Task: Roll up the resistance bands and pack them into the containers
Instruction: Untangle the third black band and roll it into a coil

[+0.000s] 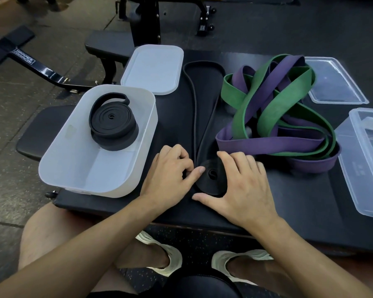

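Note:
A black resistance band [211, 179] lies partly coiled on the black bench pad [289, 201], its loose loop [195, 104] stretching away from me. My left hand [170, 171] pinches the coil's left edge; my right hand [243, 183] wraps its right side, thumb under the front. A white tub [63, 155] at the left holds two rolled black bands [113, 123], stacked. A tangle of green [271, 110] and purple [267, 145] bands lies to the right of the coil.
The tub's white lid [153, 67] lies behind it. A clear lid [336, 82] and a clear container [366, 160] sit at the right edge. Gym machine frames [146, 20] stand beyond the bench. My knees and pale shoes [166, 257] are below.

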